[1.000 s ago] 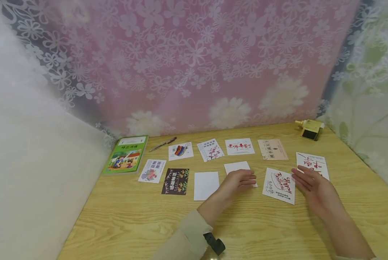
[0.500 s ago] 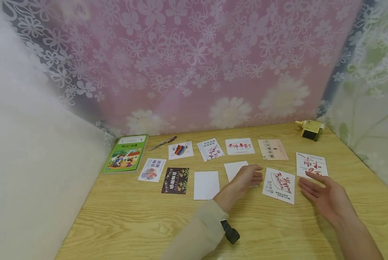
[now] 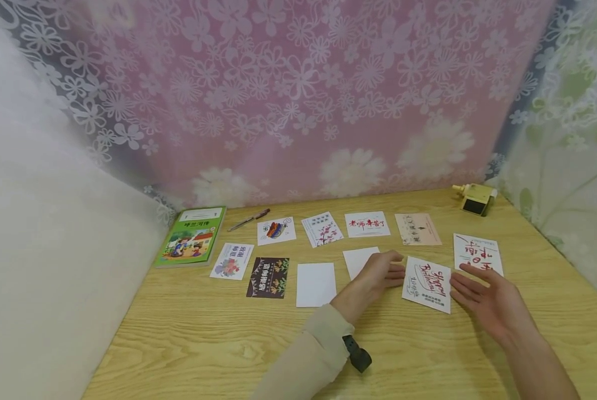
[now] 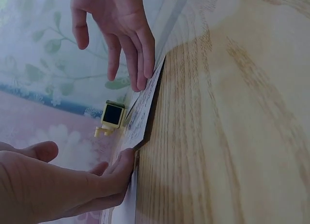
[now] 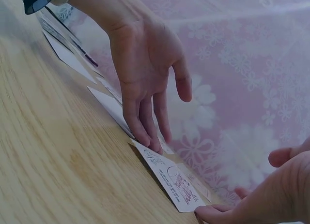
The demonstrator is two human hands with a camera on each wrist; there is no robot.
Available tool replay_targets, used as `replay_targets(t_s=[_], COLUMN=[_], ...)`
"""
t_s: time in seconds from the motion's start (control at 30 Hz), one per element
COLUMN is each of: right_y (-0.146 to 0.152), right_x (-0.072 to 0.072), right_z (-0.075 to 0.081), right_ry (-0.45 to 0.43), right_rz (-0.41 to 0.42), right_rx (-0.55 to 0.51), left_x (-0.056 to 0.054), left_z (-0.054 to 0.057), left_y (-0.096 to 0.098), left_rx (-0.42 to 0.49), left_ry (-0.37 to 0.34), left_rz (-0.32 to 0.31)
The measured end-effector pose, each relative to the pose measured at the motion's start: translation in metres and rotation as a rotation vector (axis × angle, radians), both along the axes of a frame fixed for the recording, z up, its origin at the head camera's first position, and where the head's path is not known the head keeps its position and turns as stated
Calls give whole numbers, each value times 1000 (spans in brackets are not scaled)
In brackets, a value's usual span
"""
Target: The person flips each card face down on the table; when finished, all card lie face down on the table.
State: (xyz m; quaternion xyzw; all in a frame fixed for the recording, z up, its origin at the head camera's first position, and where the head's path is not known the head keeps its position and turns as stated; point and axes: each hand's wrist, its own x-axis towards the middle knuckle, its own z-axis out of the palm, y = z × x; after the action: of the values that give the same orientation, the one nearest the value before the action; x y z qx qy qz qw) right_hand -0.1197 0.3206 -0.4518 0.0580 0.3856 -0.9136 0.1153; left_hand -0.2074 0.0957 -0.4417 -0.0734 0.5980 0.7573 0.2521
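Observation:
A white "Happy Birthday" card (image 3: 427, 284) with red lettering lies at a slant between my two hands in the head view. My left hand (image 3: 378, 273) is at its left edge, fingertips touching or nearly touching it and partly over a blank white card (image 3: 358, 260). At the card's right edge is my right hand (image 3: 490, 300), its fingers extended and the thumb apart. Behind that hand lies a card with large red characters (image 3: 478, 253), partly covered. The left wrist view shows a dark shadow along the near edge of the birthday card (image 4: 144, 110).
Several printed cards, among them a dark one (image 3: 268, 278) and a peach one (image 3: 419, 229), lie in two rows. Another blank card (image 3: 316, 284) is left of my forearm. A green book (image 3: 190, 236), a pen (image 3: 249, 219) and a small yellow object (image 3: 476, 199) stand farther back.
My left hand has moved right to the birthday card's left edge. My right hand shifted slightly right, then back left to the card's right edge. The cards keep their places.

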Motion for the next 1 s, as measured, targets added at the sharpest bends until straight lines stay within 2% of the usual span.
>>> replay_targets(t_s=[0.1, 0.33, 0.43, 0.5, 0.57, 0.77, 1.0], right_y=[-1, -3, -5, -5, -6, -11, -18], right_x=[1, 1, 1, 1, 1, -2, -3], right_z=[-1, -3, -4, -5, -6, -5, -2], right_ry=[23, 45, 39, 30, 20, -22, -36], right_rz=[7, 29, 35, 32, 12, -79, -158], right_rx=[-26, -77, -96, -93, -29, 294, 361], left_x=[0, 4, 7, 9, 10, 10, 11], left_z=[-2, -9, -11, -11, -10, -5, -1], left_y=[2, 8, 12, 15, 16, 15, 13], left_rx=[6, -82, -105, -120, -129, -135, -148], left_ry=[8, 137, 168, 179, 179, 170, 174], left_rz=[10, -40, -53, -40, -14, 31, 47])
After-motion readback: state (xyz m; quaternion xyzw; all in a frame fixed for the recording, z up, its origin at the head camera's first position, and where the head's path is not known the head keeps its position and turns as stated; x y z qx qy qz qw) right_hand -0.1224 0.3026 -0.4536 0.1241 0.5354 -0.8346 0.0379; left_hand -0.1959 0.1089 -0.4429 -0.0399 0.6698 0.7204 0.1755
